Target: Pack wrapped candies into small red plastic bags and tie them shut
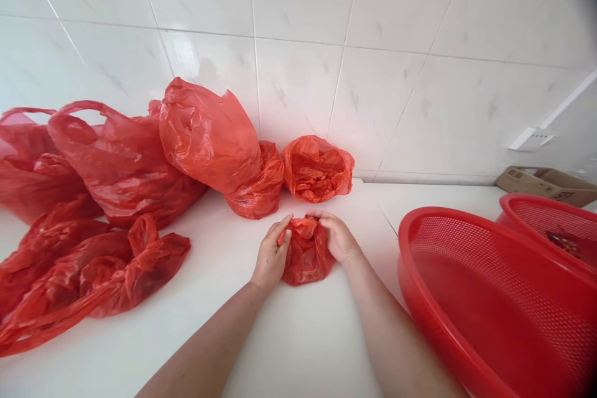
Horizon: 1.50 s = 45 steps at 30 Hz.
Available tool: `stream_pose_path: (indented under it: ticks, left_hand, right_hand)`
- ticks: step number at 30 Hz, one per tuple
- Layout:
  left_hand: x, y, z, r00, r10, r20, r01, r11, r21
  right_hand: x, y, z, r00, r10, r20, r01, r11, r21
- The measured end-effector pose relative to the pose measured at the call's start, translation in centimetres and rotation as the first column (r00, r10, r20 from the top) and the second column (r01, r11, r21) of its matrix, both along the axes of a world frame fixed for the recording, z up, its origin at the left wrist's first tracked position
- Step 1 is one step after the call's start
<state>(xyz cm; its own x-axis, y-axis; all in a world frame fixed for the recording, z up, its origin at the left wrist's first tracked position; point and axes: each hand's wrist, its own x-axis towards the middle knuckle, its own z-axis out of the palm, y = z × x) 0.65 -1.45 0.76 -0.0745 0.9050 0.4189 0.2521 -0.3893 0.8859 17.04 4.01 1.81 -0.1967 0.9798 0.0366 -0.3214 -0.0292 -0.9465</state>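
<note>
My left hand (272, 253) and right hand (339, 237) pinch a red bag (306, 261) near the back counter edge (429, 186); uneven pulling might tear it.

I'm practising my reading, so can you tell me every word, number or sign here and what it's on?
No words or numbers can be made out.
Small red bag between the left hand and right hand: faint print low down, too blurred to read.
Cardboard box at the back right: dark printed marks, too small to read.
</note>
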Motion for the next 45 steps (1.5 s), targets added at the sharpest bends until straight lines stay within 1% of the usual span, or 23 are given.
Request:
stream_pose_path:
  ticks: [1, 3, 5, 7, 9, 11, 13, 15, 18, 20, 22, 25, 28, 30, 32, 34, 37, 39, 41, 45]
  left_hand:
    - [0.0, 0.0, 0.0, 1.0, 0.012, 0.004, -0.013, 1.0, 0.014]
    - [-0.1, -0.1, 0.2, 0.999, 0.028, 0.017, -0.029, 0.999, 0.046]
    - [-0.2, -0.2, 0.4, 0.998, 0.059, 0.038, -0.061, 0.996, 0.07]
    - [-0.4, -0.3, 0.6, 0.991, 0.12, 0.065, -0.124, 0.991, 0.059]
    - [-0.6, -0.3, 0.8, 0.978, 0.189, 0.093, -0.191, 0.982, 0.008]
    - [-0.8, -0.2, 0.9, 0.959, 0.253, 0.126, -0.249, 0.967, -0.047]
    - [-0.9, -0.2, 0.9, 0.938, 0.303, 0.169, -0.294, 0.953, -0.076]
    - [-0.9, -0.1, 0.7, 0.924, 0.318, 0.211, -0.305, 0.948, -0.093]
    - [-1.0, 0.1, 0.3, 0.916, 0.304, 0.263, -0.278, 0.952, -0.129]
    - [-1.1, 0.1, 0.2, 0.92, 0.267, 0.288, -0.237, 0.962, -0.136]
    - [-1.1, 0.0, 0.3, 0.93, 0.223, 0.291, -0.196, 0.973, -0.121]
    - [-1.2, -0.3, 0.6, 0.947, 0.221, 0.234, -0.218, 0.975, -0.041]
    - [-1.2, -0.4, 0.7, 0.968, 0.24, 0.078, -0.246, 0.966, 0.082]
    - [-0.9, -0.4, 0.5, 0.971, 0.228, -0.071, -0.216, 0.966, 0.145]
    - [-0.6, -0.3, 0.1, 0.956, 0.192, -0.221, -0.153, 0.971, 0.182]
    - [-0.2, -0.2, -0.4, 0.928, 0.112, -0.354, -0.057, 0.985, 0.162]
    - [0.2, -0.1, -0.8, 0.869, -0.008, -0.494, 0.041, 0.998, 0.057]
    - [0.3, -0.1, -0.8, 0.842, -0.043, -0.538, 0.055, 0.998, 0.006]
    - [0.4, -0.2, -0.5, 0.836, -0.043, -0.546, 0.052, 0.999, 0.001]
    - [0.4, -0.4, 0.2, 0.869, -0.039, -0.493, 0.073, 0.996, 0.05]
  right_hand:
    - [0.2, 0.2, -0.1, 0.997, -0.081, 0.017, 0.081, 0.997, 0.008]
    - [0.8, 0.7, -0.5, 0.968, -0.234, 0.089, 0.233, 0.972, 0.024]
    - [1.4, 1.3, -1.0, 0.929, -0.328, 0.172, 0.326, 0.944, 0.038]
    - [2.3, 1.7, -1.6, 0.861, -0.434, 0.265, 0.43, 0.9, 0.077]
    - [3.1, 2.0, -1.9, 0.768, -0.538, 0.348, 0.526, 0.84, 0.137]
    - [3.8, 2.2, -2.1, 0.681, -0.608, 0.409, 0.586, 0.787, 0.194]
    - [4.1, 2.3, -2.2, 0.622, -0.639, 0.453, 0.608, 0.758, 0.234]
    - [4.2, 2.3, -2.3, 0.59, -0.646, 0.484, 0.608, 0.75, 0.261]
    - [4.2, 2.3, -2.4, 0.569, -0.647, 0.508, 0.593, 0.75, 0.291]
    - [4.3, 2.3, -2.4, 0.559, -0.651, 0.513, 0.59, 0.748, 0.305]
    - [4.4, 2.3, -2.5, 0.547, -0.66, 0.514, 0.595, 0.739, 0.315]
    - [4.6, 2.3, -2.5, 0.53, -0.671, 0.519, 0.601, 0.728, 0.328]
    - [4.4, 2.2, -2.4, 0.519, -0.657, 0.546, 0.572, 0.742, 0.35]
    - [3.9, 2.1, -2.3, 0.522, -0.626, 0.579, 0.517, 0.772, 0.369]
    - [3.1, 1.8, -2.1, 0.539, -0.572, 0.618, 0.428, 0.818, 0.383]
    - [2.2, 1.4, -1.9, 0.567, -0.498, 0.656, 0.311, 0.867, 0.389]
    - [0.9, 0.6, -1.6, 0.606, -0.372, 0.703, 0.12, 0.916, 0.382]
    - [0.5, 0.1, -1.4, 0.619, -0.3, 0.726, 0.021, 0.93, 0.367]
    - [0.4, -0.2, -1.3, 0.624, -0.251, 0.74, -0.04, 0.936, 0.35]
    - [0.4, -0.5, -1.2, 0.625, -0.187, 0.758, -0.097, 0.945, 0.314]
